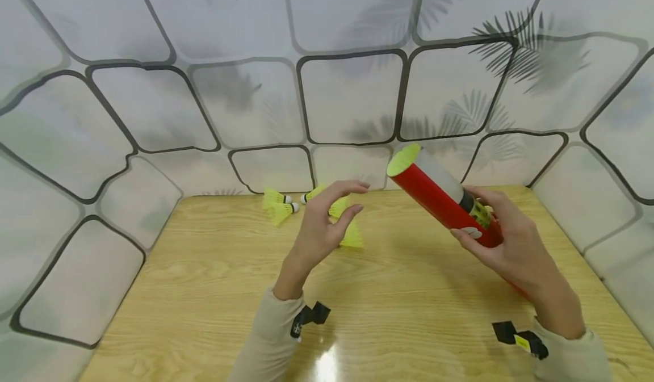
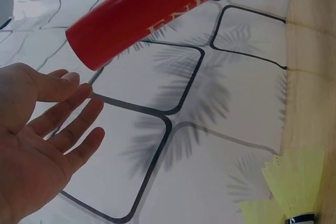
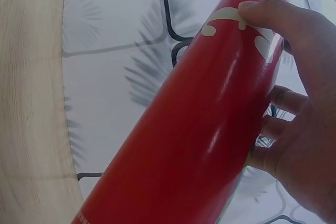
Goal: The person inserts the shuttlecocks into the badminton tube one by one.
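My right hand grips a red shuttlecock tube around its lower half, and the tube tilts up to the left above the table. Its raised end shows yellow-green, and a grey-white strip runs along its side. In the right wrist view the thumb lies across a pale logo on the tube. My left hand is raised left of the tube with thumb and fingers apart, holding nothing. From the left wrist, the fingertips appear just below the end of the tube, with no clear contact.
Several yellow shuttlecocks lie near the table's back edge, among them one shuttlecock left of my left hand and another partly behind it. A patterned cloth wall encloses the wooden table at the back and sides.
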Motion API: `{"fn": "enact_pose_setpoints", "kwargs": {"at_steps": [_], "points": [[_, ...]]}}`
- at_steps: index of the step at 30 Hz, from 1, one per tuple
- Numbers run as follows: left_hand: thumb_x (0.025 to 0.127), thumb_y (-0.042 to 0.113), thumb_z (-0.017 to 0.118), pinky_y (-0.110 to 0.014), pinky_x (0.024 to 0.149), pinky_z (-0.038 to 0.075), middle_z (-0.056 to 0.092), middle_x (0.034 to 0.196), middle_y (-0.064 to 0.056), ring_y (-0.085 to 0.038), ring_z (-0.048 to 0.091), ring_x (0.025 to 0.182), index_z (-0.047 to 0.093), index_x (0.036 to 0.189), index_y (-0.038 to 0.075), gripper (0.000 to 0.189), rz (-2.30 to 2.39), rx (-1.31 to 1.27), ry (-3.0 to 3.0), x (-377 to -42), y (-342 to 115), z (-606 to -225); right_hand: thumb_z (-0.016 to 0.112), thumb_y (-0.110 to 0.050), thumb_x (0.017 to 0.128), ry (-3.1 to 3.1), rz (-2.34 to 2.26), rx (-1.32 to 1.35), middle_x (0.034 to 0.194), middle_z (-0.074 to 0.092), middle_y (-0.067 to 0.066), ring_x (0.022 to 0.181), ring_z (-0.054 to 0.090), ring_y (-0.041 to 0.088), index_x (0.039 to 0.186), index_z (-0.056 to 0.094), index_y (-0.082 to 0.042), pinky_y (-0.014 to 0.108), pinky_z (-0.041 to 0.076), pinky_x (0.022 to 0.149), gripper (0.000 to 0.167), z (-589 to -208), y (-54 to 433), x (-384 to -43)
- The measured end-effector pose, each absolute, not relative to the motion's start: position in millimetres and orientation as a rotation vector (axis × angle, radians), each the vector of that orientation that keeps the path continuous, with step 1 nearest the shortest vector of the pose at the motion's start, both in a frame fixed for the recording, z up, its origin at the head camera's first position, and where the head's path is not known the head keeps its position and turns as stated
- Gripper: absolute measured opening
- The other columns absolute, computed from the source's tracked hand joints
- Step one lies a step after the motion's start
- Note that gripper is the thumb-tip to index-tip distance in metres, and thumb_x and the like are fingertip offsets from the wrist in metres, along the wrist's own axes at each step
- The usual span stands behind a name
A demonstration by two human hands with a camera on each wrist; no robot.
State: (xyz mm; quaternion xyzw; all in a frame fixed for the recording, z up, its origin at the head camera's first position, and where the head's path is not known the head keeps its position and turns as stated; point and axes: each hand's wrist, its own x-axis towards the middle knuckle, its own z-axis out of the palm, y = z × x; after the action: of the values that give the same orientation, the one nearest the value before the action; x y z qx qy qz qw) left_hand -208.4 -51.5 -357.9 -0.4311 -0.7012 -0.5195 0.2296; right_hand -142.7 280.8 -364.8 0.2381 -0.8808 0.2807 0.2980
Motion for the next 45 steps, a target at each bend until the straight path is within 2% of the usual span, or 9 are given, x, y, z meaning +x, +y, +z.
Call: {"fn": "enact_pose_setpoints", "kwargs": {"at_steps": [6,12,19,25,28,32,36,39,45], "points": [[0.092,-0.008,0.071,-0.040,0.105,0.051,0.069,0.125,-0.013,-0.025,0.064,0.121,0.069,0.120,0.001,0.029,-1.443,-1.154,-2.112,-219,-58,-379,0.091,0.002,0.066,-2.367,0.729,0.601,0.136,0.060,0.015,0.111,0.058,0.027,0.150,0.047,-0.007,0.004,0.036,0.089,0.096,-362,284,-142],[0.093,-0.005,0.072,-0.041,0.100,0.054,0.068,0.126,-0.014,-0.026,0.066,0.115,0.067,0.122,0.003,0.030,-1.479,-1.121,-2.318,-233,-65,-407,0.091,0.003,0.064,-2.345,0.718,0.589,0.133,0.061,0.015,0.108,0.057,0.026,0.150,0.048,-0.007,0.005,0.038,0.085,0.097,-363,289,-142],[0.093,-0.020,0.060,-0.056,0.101,0.050,0.064,0.136,-0.016,-0.034,0.053,0.135,0.067,0.107,0.003,0.028,-1.469,-1.165,-2.515,-243,-65,-432,0.090,0.005,0.062,-2.315,0.726,0.544,0.128,0.063,0.015,0.111,0.054,0.012,0.148,0.051,-0.006,0.004,0.037,0.085,0.096,-364,295,-139],[0.084,-0.033,0.048,-0.046,0.082,0.049,0.062,0.139,-0.017,-0.036,0.050,0.137,0.066,0.100,0.002,0.042,-1.338,-1.162,-2.638,-246,-62,-445,0.089,0.006,0.061,-2.306,0.731,0.533,0.127,0.062,0.015,0.112,0.052,0.006,0.148,0.051,-0.006,0.004,0.037,0.085,0.095,-363,296,-139],[0.082,-0.034,0.047,-0.044,0.089,0.054,0.062,0.137,-0.018,-0.036,0.052,0.135,0.066,0.098,0.003,0.045,-1.250,-1.140,-2.715,-248,-60,-450,0.090,0.007,0.061,-2.309,0.735,0.532,0.128,0.062,0.016,0.113,0.051,0.003,0.148,0.051,-0.005,0.003,0.037,0.085,0.095,-362,297,-140],[0.085,-0.030,0.050,-0.047,0.096,0.055,0.061,0.132,-0.017,-0.035,0.056,0.127,0.068,0.101,0.004,0.041,-1.134,-1.089,-2.814,-247,-63,-447,0.089,0.008,0.062,-2.314,0.747,0.521,0.129,0.061,0.017,0.113,0.048,-0.002,0.148,0.050,-0.005,0.003,0.036,0.086,0.096,-361,296,-140],[0.092,-0.016,0.064,-0.042,0.086,0.054,0.057,0.125,-0.016,-0.033,0.058,0.109,0.068,0.106,0.005,0.025,-1.023,-1.011,-2.876,-244,-71,-441,0.089,0.009,0.062,-2.314,0.754,0.517,0.130,0.060,0.018,0.114,0.047,-0.004,0.149,0.049,-0.006,0.004,0.035,0.087,0.097,-361,297,-140],[0.094,-0.004,0.072,-0.041,0.083,0.051,0.056,0.118,-0.016,-0.030,0.056,0.097,0.068,0.107,0.007,0.017,-0.912,-0.942,-2.921,-244,-77,-439,0.089,0.009,0.062,-2.312,0.753,0.521,0.131,0.060,0.017,0.115,0.047,-0.005,0.149,0.049,-0.006,0.004,0.035,0.087,0.097,-361,298,-140],[0.092,0.003,0.076,-0.044,0.086,0.053,0.066,0.109,-0.010,-0.027,0.062,0.098,0.072,0.102,0.007,0.012,-0.872,-0.886,-2.963,-245,-86,-437,0.090,0.009,0.062,-2.328,0.746,0.515,0.132,0.060,0.017,0.115,0.047,-0.005,0.150,0.049,-0.007,0.002,0.035,0.087,0.098,-362,298,-139]]}}
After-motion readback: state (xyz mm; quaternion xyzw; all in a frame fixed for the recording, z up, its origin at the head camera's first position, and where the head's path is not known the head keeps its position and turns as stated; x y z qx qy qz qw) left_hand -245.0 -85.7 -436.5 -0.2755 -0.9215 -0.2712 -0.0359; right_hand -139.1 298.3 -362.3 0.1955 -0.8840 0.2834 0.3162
